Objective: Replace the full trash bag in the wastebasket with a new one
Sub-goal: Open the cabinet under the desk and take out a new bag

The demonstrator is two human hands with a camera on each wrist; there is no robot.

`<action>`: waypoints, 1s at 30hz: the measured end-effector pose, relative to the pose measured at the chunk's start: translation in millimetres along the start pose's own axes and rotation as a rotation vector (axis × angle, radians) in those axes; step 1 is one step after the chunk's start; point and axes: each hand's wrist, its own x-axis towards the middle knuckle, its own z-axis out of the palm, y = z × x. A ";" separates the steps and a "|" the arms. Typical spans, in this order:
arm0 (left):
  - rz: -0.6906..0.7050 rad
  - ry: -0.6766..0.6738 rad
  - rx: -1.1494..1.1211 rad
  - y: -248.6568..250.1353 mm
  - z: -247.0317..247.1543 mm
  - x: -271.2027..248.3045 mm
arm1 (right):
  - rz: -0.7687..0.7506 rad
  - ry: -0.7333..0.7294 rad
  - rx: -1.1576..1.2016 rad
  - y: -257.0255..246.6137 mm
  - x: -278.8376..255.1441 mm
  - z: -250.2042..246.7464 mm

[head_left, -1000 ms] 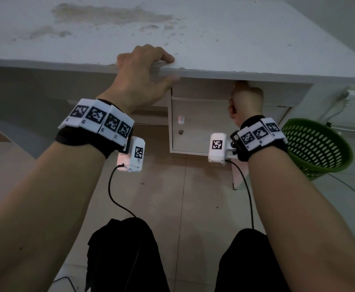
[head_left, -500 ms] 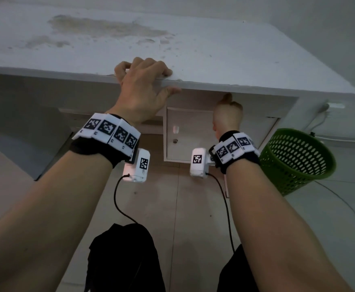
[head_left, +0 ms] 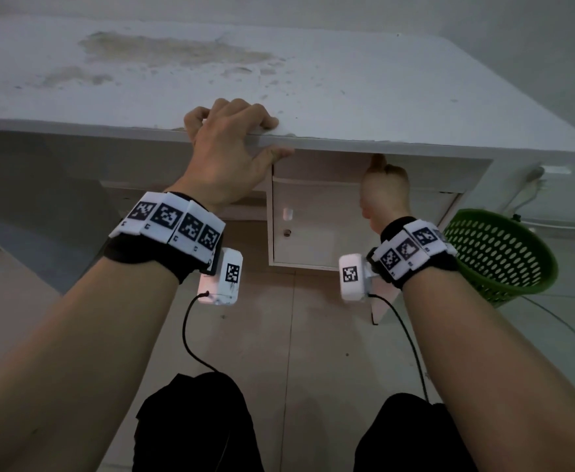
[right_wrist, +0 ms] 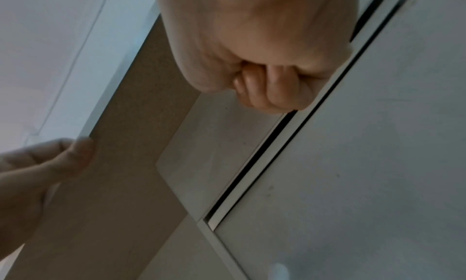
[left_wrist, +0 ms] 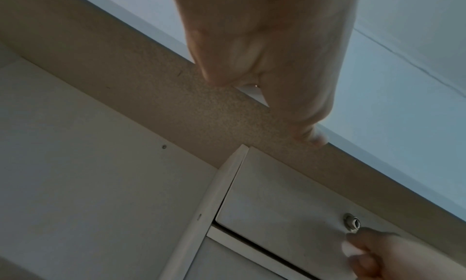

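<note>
A green perforated wastebasket stands on the floor at the right of the white desk, tilted in the head view; I see no bag in it. My left hand grips the desk's front edge, fingers on top and thumb underneath. My right hand is under the desktop, its fingers curled into the gap at the lower edge of the drawer front. The drawer front has a metal keyhole just above my right hand.
Below the drawer is a white cabinet door with a small handle. The stained desktop reaches to the wall. A wall socket with a cable sits behind the basket, and a cable runs over the tiled floor. My knees are at the bottom.
The head view has drifted, and the basket now sits lower right. Both hands keep their holds on the desk edge and the drawer front; the drawer looks no further out.
</note>
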 end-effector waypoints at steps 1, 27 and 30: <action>0.001 0.004 -0.002 -0.3 -0.3 -0.8 | 0.073 -0.011 0.093 -1.2 2.0 1.4; -0.015 -0.022 0.005 -1.5 -3.4 3.4 | 0.244 -0.102 0.153 -4.5 8.4 1.6; -0.016 -0.019 0.005 -1.4 -3.1 2.9 | 0.171 -0.120 0.033 -0.9 13.8 -5.3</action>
